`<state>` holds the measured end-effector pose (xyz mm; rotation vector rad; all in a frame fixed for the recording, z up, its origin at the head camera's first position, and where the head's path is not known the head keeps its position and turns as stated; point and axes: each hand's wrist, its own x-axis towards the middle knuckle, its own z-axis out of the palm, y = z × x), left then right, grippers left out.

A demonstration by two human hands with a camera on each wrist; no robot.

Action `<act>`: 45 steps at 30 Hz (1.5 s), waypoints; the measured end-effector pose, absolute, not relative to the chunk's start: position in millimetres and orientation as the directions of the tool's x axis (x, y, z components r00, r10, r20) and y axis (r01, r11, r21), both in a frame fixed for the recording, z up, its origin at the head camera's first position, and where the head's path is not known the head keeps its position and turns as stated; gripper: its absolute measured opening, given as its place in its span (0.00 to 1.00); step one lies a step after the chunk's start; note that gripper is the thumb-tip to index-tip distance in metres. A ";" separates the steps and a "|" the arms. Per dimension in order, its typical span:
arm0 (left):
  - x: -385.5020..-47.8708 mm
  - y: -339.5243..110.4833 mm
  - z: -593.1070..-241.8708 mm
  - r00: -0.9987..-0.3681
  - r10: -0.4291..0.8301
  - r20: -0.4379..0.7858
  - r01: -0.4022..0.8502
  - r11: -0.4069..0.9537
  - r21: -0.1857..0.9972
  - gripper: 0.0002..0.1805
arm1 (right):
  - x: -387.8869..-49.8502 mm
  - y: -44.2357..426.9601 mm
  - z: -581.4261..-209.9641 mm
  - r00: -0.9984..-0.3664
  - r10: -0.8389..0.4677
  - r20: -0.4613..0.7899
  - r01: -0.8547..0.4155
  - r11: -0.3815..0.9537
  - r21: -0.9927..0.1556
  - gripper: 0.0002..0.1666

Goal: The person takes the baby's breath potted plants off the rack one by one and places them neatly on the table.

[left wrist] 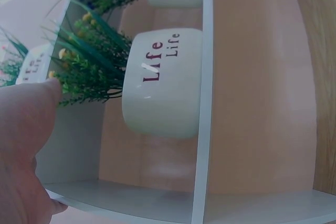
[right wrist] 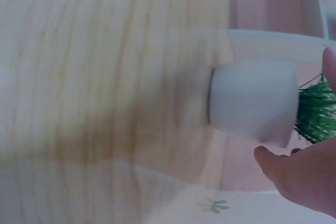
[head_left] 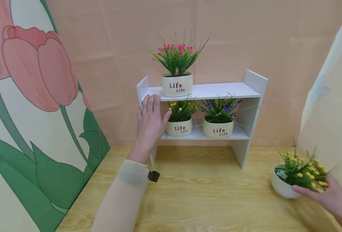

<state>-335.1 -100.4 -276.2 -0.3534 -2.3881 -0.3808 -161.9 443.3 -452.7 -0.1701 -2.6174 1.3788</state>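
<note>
A white two-tier shelf stands against the back wall. My left hand rests on its upper left edge, fingers straight, thumb spread beside a yellow-flowered pot on the lower tier. On that tier, to the right, sits a blue-flowered pot. A pink-flowered pot is on the top tier. At the right, another yellow-flowered pot stands on the table, seen also as a white pot in the right wrist view. Beside it my right hand spreads around the flowers, thumb at the rim; some fingers are hidden.
The wood-grain table stretches in front of the shelf. A panel with large painted tulips borders the left side. Behind the shelf hangs a pinkish backdrop, and a pale panel closes off the right.
</note>
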 end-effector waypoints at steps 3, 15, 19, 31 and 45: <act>-335.6 -101.5 -276.0 -0.727 0.151 0.670 0.350 0.921 0.172 0.44 | -160.4 441.1 -441.1 -0.978 0.197 0.066 0.056 0.556 -0.829 0.64; -334.8 -101.9 -276.8 -0.727 0.159 0.668 0.361 0.916 0.175 0.45 | -160.3 433.8 -415.8 -0.941 0.176 0.288 -0.118 0.626 -0.770 0.72; -335.0 -102.2 -277.3 -0.723 0.160 0.672 0.370 0.911 0.181 0.45 | -162.3 433.0 -406.3 -0.928 0.145 0.345 -0.175 0.646 -0.743 0.71; -336.2 -101.0 -276.7 -0.718 0.154 0.679 0.363 0.915 0.176 0.44 | -169.7 406.8 -355.0 -0.896 0.100 0.433 -0.220 0.748 -0.626 0.71; -335.6 -103.3 -276.2 -0.710 0.160 0.685 0.367 0.915 0.166 0.44 | -180.5 355.2 -288.1 -0.854 -0.003 0.520 -0.351 0.741 -0.572 0.72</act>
